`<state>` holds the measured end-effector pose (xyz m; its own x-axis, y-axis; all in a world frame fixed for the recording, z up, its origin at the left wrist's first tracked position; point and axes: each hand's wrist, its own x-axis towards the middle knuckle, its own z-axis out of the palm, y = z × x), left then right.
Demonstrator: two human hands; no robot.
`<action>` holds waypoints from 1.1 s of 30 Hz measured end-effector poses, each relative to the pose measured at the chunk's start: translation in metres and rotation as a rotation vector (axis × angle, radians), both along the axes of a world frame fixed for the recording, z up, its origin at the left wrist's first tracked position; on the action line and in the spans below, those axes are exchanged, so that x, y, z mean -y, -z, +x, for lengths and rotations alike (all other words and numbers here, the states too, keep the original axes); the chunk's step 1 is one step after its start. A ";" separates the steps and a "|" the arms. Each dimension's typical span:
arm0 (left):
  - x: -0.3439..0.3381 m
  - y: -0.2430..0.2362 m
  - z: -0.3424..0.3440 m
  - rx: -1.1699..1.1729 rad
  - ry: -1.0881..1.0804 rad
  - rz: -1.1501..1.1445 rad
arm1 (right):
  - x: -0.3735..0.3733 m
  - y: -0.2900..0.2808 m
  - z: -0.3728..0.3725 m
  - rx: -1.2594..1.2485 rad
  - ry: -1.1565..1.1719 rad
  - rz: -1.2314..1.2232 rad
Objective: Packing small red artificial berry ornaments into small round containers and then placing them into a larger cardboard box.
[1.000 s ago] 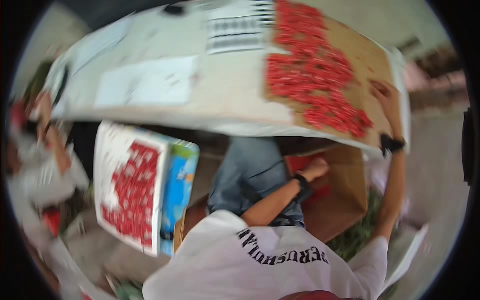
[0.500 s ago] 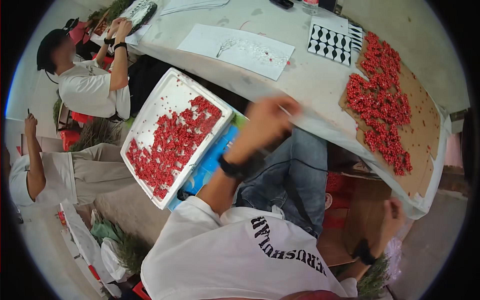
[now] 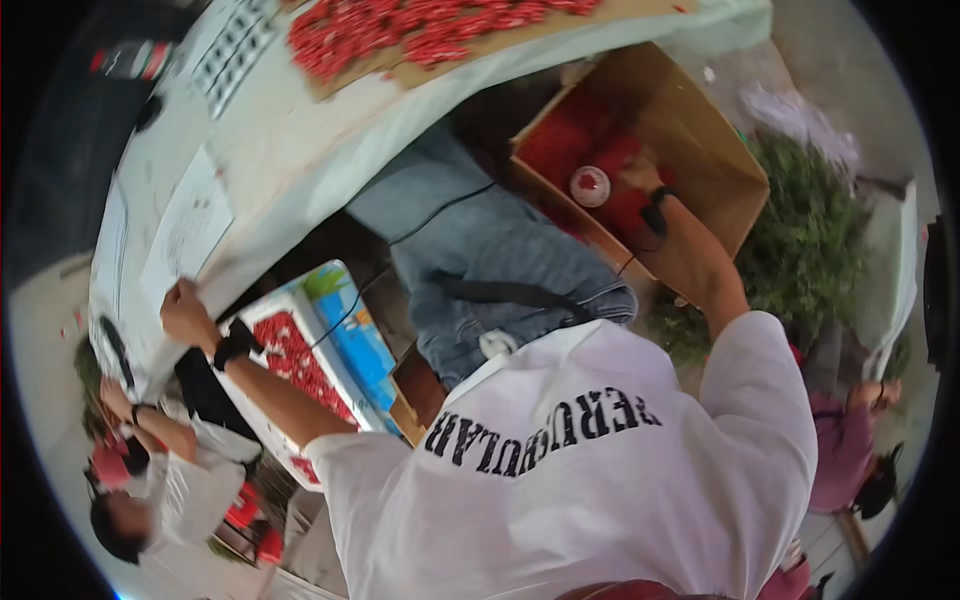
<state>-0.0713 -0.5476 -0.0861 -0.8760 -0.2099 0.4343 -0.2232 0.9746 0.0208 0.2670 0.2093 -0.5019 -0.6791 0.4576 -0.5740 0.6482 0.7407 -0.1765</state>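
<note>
The table [image 3: 310, 140] spans the far left. At my right, the cardboard box [image 3: 700, 130] should be stiff, best held by its rim. Inside it lie red contents [image 3: 565, 135], blurred; I'd judge them light, easily crushed, safest pinched gently. The white sheet [image 3: 190, 220] lies left. My right hand [image 3: 642, 175] is in the box; my left hand [image 3: 187, 315] is by the sheet. I cannot tell whether either's fingers are closed.

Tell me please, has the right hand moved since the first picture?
Yes: the right hand has moved from over the table down into the cardboard box.
</note>
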 end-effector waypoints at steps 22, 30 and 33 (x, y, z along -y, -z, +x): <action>-0.330 -0.047 0.170 0.400 0.569 1.180 | 0.033 -0.011 -0.015 0.155 0.477 -0.702; -0.402 0.013 0.186 0.642 0.636 1.296 | 0.036 -0.053 -0.071 -0.760 0.368 -0.006; -0.412 0.021 0.191 0.680 0.627 1.346 | 0.040 -0.052 -0.091 -0.643 0.301 0.266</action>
